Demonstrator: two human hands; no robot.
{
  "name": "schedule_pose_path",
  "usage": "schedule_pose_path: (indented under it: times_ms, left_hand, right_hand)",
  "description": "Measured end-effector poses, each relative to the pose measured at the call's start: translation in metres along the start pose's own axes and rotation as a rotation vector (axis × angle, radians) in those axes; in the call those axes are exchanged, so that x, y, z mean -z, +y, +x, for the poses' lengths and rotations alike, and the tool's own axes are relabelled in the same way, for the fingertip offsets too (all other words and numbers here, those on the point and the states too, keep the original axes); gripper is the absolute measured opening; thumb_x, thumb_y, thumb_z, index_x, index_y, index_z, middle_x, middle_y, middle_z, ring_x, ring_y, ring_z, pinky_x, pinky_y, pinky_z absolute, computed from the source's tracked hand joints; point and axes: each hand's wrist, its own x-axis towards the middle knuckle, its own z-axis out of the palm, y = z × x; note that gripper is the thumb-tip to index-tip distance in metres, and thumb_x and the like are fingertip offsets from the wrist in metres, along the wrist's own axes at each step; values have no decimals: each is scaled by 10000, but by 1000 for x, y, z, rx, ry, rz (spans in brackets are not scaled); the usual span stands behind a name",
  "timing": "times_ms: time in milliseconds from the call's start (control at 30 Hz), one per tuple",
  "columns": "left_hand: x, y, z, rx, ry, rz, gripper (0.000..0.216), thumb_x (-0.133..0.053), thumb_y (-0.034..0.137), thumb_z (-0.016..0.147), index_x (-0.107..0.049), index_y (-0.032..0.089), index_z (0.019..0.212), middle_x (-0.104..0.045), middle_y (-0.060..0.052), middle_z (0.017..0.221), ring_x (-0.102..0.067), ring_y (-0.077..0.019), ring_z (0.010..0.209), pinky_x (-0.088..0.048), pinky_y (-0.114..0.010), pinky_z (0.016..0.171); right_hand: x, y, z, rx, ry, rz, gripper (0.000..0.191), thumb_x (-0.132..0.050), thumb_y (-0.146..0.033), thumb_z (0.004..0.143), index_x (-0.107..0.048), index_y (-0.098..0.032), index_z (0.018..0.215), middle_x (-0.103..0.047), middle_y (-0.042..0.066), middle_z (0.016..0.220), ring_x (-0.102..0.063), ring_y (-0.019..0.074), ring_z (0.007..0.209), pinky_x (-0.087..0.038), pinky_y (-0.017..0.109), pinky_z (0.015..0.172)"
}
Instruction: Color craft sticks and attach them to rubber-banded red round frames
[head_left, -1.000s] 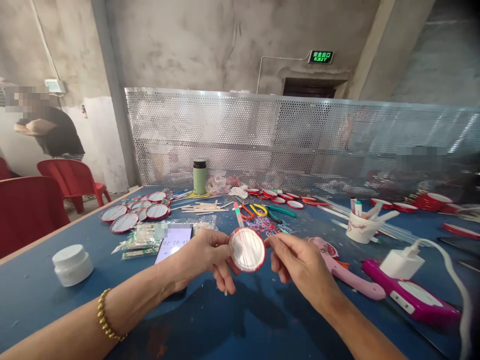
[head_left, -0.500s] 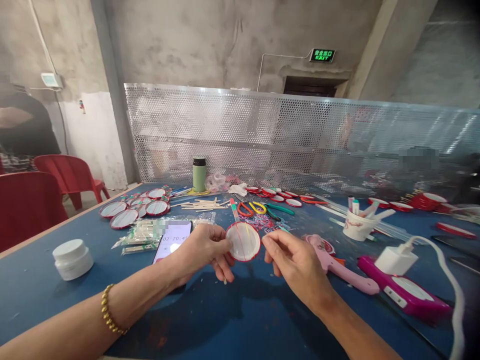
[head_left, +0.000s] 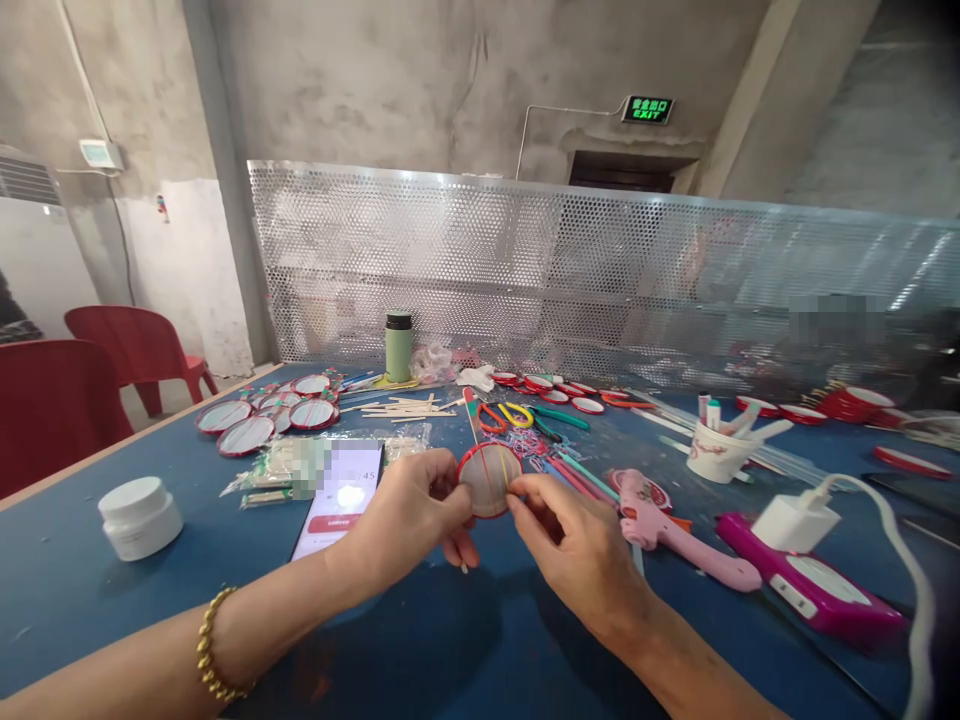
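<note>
A small round disc (head_left: 487,482) with a red rim and a pale face is held upright above the table's near middle. My left hand (head_left: 431,505) grips its left edge between thumb and fingers, and a short pale tip pokes out below those fingers. At the disc's right edge, my right hand (head_left: 559,520) pinches with thumb and forefinger. Thin red and yellow lines cross the face, the yellow one running down toward my right fingertips. Behind the disc rises a flat stick (head_left: 471,408) with a red end; whether it joins the disc I cannot tell.
Left lie a white jar (head_left: 141,518), a phone (head_left: 337,510), bagged sticks and a pile of red-rimmed discs (head_left: 247,435). Right are a pink glue gun (head_left: 675,545), a magenta power strip (head_left: 817,590) and a cup of pens (head_left: 716,452). A perforated metal screen (head_left: 412,250) stands behind.
My right hand has moved left onto the disc's edge, closing the small gap. The disc has turned slightly, and a yellow line now shows on it.
</note>
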Motion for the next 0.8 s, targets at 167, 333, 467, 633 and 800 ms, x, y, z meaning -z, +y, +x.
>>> schedule_pose_path:
  times_ms: [167, 333, 467, 633, 800]
  left_hand:
    - [-4, 3, -2, -30, 48, 15, 133, -583, 239, 818, -506, 186, 723, -638, 16, 500, -698, -182, 468, -547, -229, 451]
    - [-2, 8, -2, -4, 6, -35, 119, -560, 232, 836, -526, 172, 739, -669, -11, 529, -708, -182, 492, -548, -227, 461]
    - [2, 13, -1, 23, -8, -37, 145, -573, 244, 843, -529, 164, 731, -665, -19, 537, -699, -174, 483, -540, -225, 461]
    - [5, 14, -1, 61, -8, -28, 120, -543, 226, 859, -522, 166, 758, -679, -35, 528, -695, -172, 480, -534, -227, 468]
    - [5, 12, -1, 54, -5, -19, 140, -563, 225, 849, -511, 173, 730, -680, -38, 515, -697, -178, 478, -528, -225, 461]
  right_hand:
    - [0, -4, 0, -3, -5, 16, 108, -528, -160, 938, -616, -205, 895, -673, 5, 674, -608, 130, 530, -427, 244, 509]
    - [3, -7, 1, -73, 4, 113, 113, -525, -188, 938, -595, -215, 853, -662, 3, 656, -606, 136, 535, -438, 241, 506]
    - [6, -9, 2, -147, -86, 236, 135, -494, -230, 974, -578, -218, 869, -686, 5, 699, -604, 122, 491, -450, 240, 491]
    - [7, -7, 2, -145, -170, 255, 183, -462, -240, 1002, -569, -222, 854, -671, -17, 666, -607, 114, 483, -443, 237, 502]
    - [5, -4, 0, -96, -148, 147, 181, -458, -217, 1006, -568, -227, 863, -676, -20, 666, -608, 119, 496, -442, 243, 525]
